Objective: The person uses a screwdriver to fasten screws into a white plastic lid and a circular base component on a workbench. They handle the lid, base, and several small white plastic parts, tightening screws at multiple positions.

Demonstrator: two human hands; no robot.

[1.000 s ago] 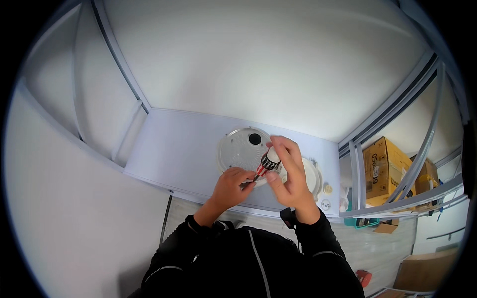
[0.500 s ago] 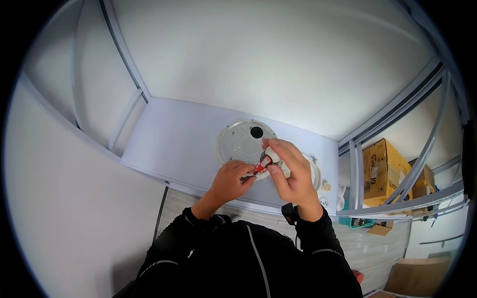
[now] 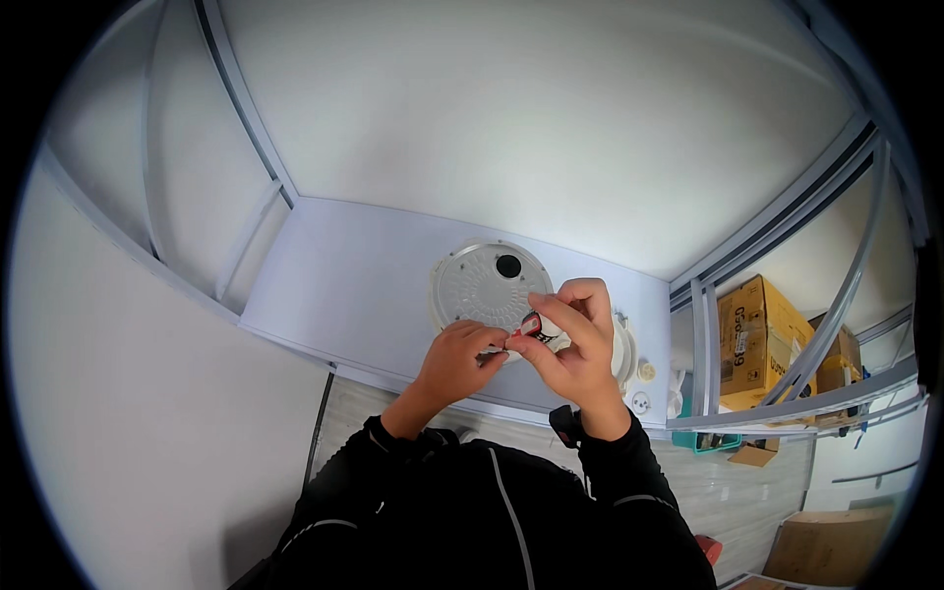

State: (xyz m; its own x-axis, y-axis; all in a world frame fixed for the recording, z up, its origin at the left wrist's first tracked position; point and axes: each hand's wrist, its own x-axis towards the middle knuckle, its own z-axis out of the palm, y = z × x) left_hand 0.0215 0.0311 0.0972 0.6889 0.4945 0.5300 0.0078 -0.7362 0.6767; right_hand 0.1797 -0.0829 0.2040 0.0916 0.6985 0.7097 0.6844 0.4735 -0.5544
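Between my two hands is a small rounded item point(image 3: 536, 326) in red, white and black, whose kind I cannot make out. My right hand point(image 3: 578, 346) grips its right side between thumb and fingers. My left hand point(image 3: 455, 362) pinches its red end point(image 3: 513, 340) near the left fingertips, which partly hide it. Both hands are just above the front part of a round grey metal disc point(image 3: 477, 285) with a raised radial pattern. A black round patch point(image 3: 508, 265) shows on the disc's far right part.
White round parts point(image 3: 623, 349) lie right of my right hand, partly covered by it. A small yellowish round piece point(image 3: 646, 371) and a small white disc point(image 3: 641, 401) sit near the table's right end. Metal frame posts point(image 3: 704, 344) border the table point(image 3: 344, 265); cardboard boxes point(image 3: 757, 334) stand beyond.
My right hand has turned and shifted slightly nearer, its fingers more bent round the red, white and black item. The item has tilted. My left hand keeps its pinch almost in place.
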